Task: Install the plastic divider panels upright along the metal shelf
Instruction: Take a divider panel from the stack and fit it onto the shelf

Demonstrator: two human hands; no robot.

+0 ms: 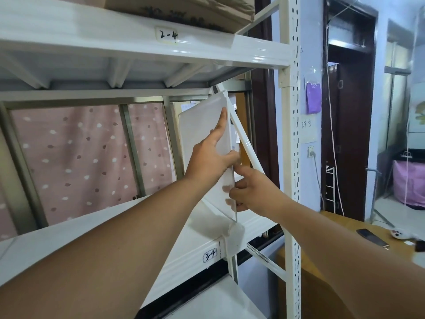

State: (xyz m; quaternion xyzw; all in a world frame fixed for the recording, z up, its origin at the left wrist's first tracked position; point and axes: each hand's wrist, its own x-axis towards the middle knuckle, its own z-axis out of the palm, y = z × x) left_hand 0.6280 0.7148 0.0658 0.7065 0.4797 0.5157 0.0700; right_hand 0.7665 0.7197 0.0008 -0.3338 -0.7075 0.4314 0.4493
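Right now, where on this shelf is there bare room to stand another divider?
The shelf deck is bare leftward from the divider panel, back to the rear frame bars. It is crowded at the right end: left hand and right hand hold the panel close to the diagonal brace and the perforated upright.

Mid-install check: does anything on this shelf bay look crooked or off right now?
Only the divider panel: it leans, not yet upright, gripped by the left hand and right hand above the shelf. Nothing looks damaged.
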